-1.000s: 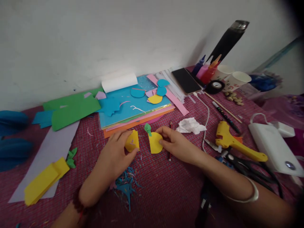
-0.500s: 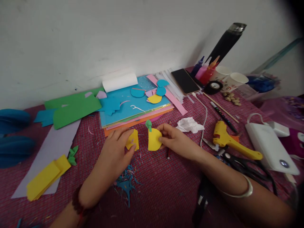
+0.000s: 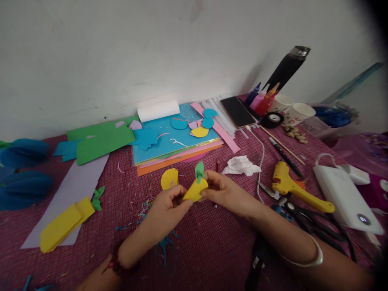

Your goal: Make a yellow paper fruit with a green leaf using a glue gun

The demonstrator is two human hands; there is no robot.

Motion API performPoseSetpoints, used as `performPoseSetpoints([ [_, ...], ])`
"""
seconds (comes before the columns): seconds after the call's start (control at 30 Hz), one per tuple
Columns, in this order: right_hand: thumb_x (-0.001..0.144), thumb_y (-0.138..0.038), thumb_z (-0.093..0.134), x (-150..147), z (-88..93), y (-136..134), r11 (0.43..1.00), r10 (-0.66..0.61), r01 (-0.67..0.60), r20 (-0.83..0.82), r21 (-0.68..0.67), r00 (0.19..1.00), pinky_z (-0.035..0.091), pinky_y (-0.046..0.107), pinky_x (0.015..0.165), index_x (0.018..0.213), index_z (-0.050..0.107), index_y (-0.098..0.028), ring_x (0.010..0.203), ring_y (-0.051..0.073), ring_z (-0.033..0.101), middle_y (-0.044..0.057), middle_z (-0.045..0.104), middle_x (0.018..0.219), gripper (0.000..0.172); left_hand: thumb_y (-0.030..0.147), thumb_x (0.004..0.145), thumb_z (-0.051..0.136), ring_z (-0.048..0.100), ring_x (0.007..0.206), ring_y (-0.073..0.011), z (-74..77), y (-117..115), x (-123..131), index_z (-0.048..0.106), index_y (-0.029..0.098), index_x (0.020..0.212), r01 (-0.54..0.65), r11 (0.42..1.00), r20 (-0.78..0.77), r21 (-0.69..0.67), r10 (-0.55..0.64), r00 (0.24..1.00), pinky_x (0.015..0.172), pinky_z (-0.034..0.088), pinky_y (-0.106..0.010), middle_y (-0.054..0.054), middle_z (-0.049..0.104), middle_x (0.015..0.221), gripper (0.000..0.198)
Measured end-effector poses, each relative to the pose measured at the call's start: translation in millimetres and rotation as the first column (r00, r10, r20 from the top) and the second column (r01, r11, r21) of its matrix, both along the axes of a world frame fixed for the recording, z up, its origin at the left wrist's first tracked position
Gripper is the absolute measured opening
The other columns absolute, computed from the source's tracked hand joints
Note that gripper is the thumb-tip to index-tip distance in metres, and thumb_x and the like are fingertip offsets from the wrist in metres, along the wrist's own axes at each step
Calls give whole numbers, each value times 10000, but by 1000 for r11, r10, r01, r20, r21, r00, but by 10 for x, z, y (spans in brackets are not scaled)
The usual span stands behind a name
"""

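The fingers of the left hand (image 3: 168, 206) are covering the lower left edge of the yellow paper piece (image 3: 195, 190). The fingers of the right hand (image 3: 227, 193) are covering its right edge. The right hand is also hiding the middle of the pencil (image 3: 217, 165). The left picture edge is cutting off the blue folded paper shapes (image 3: 26, 152), and the bottom edge is cutting off the dark object (image 3: 256, 258), which is blurring beyond identification. The digits on the white device (image 3: 342, 194) are appearing too small to confirm.
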State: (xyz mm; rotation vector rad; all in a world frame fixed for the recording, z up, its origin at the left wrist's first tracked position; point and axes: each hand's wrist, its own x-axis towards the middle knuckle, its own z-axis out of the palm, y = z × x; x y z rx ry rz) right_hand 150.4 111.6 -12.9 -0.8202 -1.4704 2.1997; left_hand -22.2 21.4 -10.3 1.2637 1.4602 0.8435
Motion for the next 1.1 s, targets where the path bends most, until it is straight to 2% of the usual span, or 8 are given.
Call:
performPoseSetpoints([
  [0.1,733,-158,661,63,22,-7,988,137,-138,20,72,990,417,243,646,810,497,-199,685,90,505,-41,542,766,186,190,779,603,549,716,-177,40,-72,30,602,201,793,227,974,-189,16,-220,957,650,415,-309,-26,637,801,18],
  [0.23,779,-155,650,138,93,16,956,290,-289,-12,55,957,389,224,625,825,513,-190,672,78,491,-45,534,766,149,180,809,636,611,758,-207,237,-174,79,642,195,805,527,850,-459,21,-460,760,661,431,-321,-64,691,877,17],
  [0.43,764,-231,717,175,58,53,986,139,-146,-86,-81,987,437,220,639,856,578,-191,680,86,538,-32,597,779,171,252,906,595,541,474,-142,390,-262,208,640,186,692,710,701,-608,67,-536,586,454,265,-321,-22,676,621,228],
  [0.57,742,-246,746,180,-5,72,994,5,-6,-11,-113,1000,438,202,578,848,603,-185,650,84,567,-23,628,766,188,321,926,590,574,513,-139,359,-265,247,620,206,642,744,653,-600,140,-542,589,469,274,-331,6,667,595,307],
  [0.7,728,-275,767,154,-3,89,986,-55,58,22,-157,998,463,198,531,847,592,-186,598,79,580,-17,644,754,230,358,977,487,549,540,-137,366,-235,212,576,208,653,647,737,-582,193,-445,681,506,320,-322,6,637,614,369],
  [0.9,710,-253,776,100,14,94,958,-174,162,-32,-235,984,561,234,634,898,571,-186,713,110,646,13,662,884,286,264,990,383,521,661,-146,289,-185,86,518,232,842,247,950,-269,189,-192,944,605,411,-293,0,574,755,203],
  [0.97,702,-231,771,88,6,95,952,-197,178,-55,-251,979,577,249,679,915,571,-180,752,118,660,24,664,935,296,245,943,450,507,646,-137,214,-135,47,508,248,1008,54,977,-123,208,-29,992,594,414,-280,26,534,743,87],
  [1.1,679,-216,775,61,-4,83,956,-203,178,-89,-232,975,582,247,696,896,568,-175,755,121,669,36,676,940,302,290,851,577,461,569,-110,99,-24,10,450,242,1142,-293,945,96,145,281,955,512,383,-243,61,498,709,321],
])
